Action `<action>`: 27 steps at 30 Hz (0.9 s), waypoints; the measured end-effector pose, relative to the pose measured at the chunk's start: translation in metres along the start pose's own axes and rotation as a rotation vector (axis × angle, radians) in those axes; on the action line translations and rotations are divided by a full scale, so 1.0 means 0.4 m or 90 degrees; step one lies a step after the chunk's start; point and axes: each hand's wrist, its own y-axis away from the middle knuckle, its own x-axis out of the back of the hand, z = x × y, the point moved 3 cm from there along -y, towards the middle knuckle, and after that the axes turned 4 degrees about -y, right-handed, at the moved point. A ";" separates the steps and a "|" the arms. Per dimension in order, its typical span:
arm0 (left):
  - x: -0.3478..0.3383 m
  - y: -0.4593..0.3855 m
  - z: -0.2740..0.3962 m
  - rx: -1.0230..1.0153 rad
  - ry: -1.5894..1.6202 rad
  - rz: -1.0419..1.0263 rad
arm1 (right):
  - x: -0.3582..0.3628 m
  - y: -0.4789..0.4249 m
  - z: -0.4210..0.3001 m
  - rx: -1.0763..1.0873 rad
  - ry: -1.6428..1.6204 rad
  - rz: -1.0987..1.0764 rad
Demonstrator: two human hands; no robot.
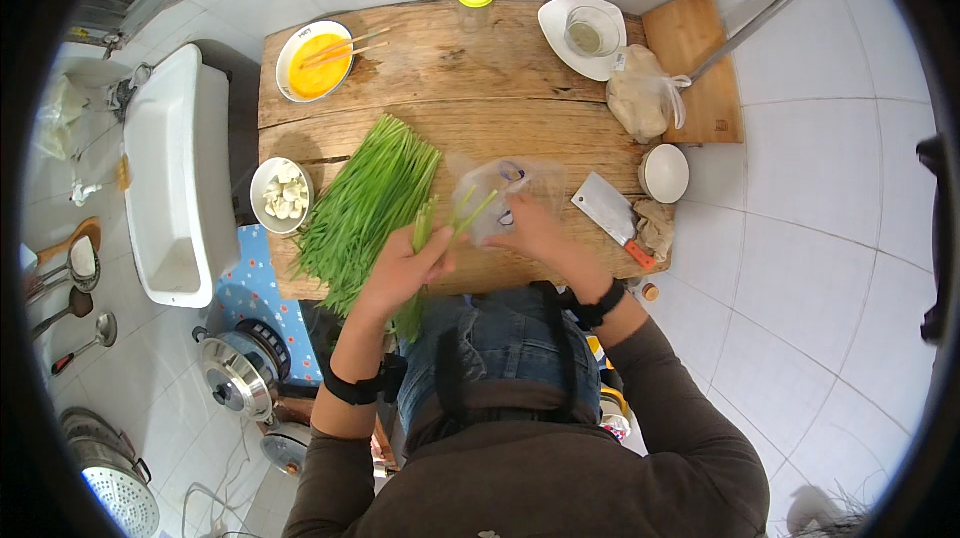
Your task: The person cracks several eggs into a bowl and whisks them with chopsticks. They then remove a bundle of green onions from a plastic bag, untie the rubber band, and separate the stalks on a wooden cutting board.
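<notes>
My left hand point(409, 264) grips a small bunch of garlic chives point(424, 227) near its pale cut ends, the leaves hanging down over the table's front edge. A few stalks splay out to the right, towards my other hand. My right hand point(529, 227) is over a crumpled clear plastic bag point(480, 185), thumb and fingers apart; whether it pinches the film is unclear. Left of both hands lies a large pile of garlic chives point(375, 200) on the wooden table point(420, 73). To the right rests a cleaver point(606, 200) with an orange-red handle, its blade flat on the wood.
Peeled garlic fills a white bowl point(264, 200) at left. Behind it, beaten egg and chopsticks occupy another bowl point(282, 77). At the back stand a yellow-lidded jar point(475, 2) and a plate point(551, 20). A bagged pale lump point(637, 99), small bowl point(666, 174) and cloth point(655, 227) line the right.
</notes>
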 end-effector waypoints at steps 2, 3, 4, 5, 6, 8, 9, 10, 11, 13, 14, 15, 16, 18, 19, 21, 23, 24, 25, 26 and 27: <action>-0.004 0.000 -0.003 -0.001 -0.002 0.017 | 0.067 0.025 -0.037 0.016 -0.319 -0.003; -0.007 0.001 -0.002 -0.013 0.010 0.021 | 0.099 0.040 -0.054 0.011 -0.474 -0.013; -0.010 0.002 0.000 -0.019 0.017 0.026 | 0.123 0.057 -0.078 0.033 -0.611 -0.034; -0.013 0.002 0.004 -0.027 0.025 0.030 | 0.145 0.077 -0.100 0.055 -0.749 -0.053; -0.018 0.000 0.007 -0.027 0.017 0.017 | 0.165 0.090 -0.121 0.106 -0.891 -0.073; -0.027 -0.005 0.015 -0.029 0.003 -0.008 | 0.186 0.098 -0.139 0.059 -0.880 -0.058; -0.030 -0.006 0.018 -0.031 -0.001 -0.010 | 0.191 0.101 -0.146 0.073 -0.887 -0.053; -0.032 -0.005 0.021 -0.032 -0.005 -0.009 | 0.191 0.102 -0.148 0.050 -0.862 -0.035; -0.033 -0.004 0.023 -0.036 -0.007 -0.011 | 0.189 0.101 -0.148 0.049 -0.846 -0.019; -0.029 -0.002 0.022 0.003 -0.009 -0.023 | 0.183 0.100 -0.141 0.058 -0.826 0.001; -0.027 0.000 0.020 0.025 -0.011 -0.028 | 0.179 0.101 -0.137 0.068 -0.821 0.003; -0.024 0.001 0.019 0.029 -0.013 -0.031 | 0.175 0.103 -0.133 0.071 -0.815 0.003; -0.022 0.003 0.017 0.037 -0.018 -0.032 | 0.172 0.106 -0.128 0.078 -0.801 0.002; -0.018 0.005 0.015 0.046 -0.023 -0.039 | 0.168 0.110 -0.119 0.082 -0.776 -0.004; -0.016 0.006 0.014 0.048 -0.023 -0.044 | 0.167 0.110 -0.116 0.094 -0.758 0.005; -0.013 0.008 0.012 0.050 -0.021 -0.044 | 0.163 0.108 -0.109 0.114 -0.734 0.024; -0.010 0.007 0.011 0.051 -0.018 -0.036 | 0.154 0.103 -0.095 0.108 -0.803 0.057; -0.008 0.008 0.010 0.048 -0.017 -0.033 | 0.147 0.099 -0.084 0.103 -0.836 0.072; -0.006 0.009 0.009 0.045 -0.016 -0.029 | 0.140 0.095 -0.069 0.095 -0.847 0.092; -0.003 0.010 0.006 0.053 -0.015 -0.023 | 0.133 0.091 -0.050 0.087 -0.855 0.109; 0.000 0.012 0.004 0.047 -0.024 -0.008 | 0.125 0.086 -0.029 0.082 -0.865 0.125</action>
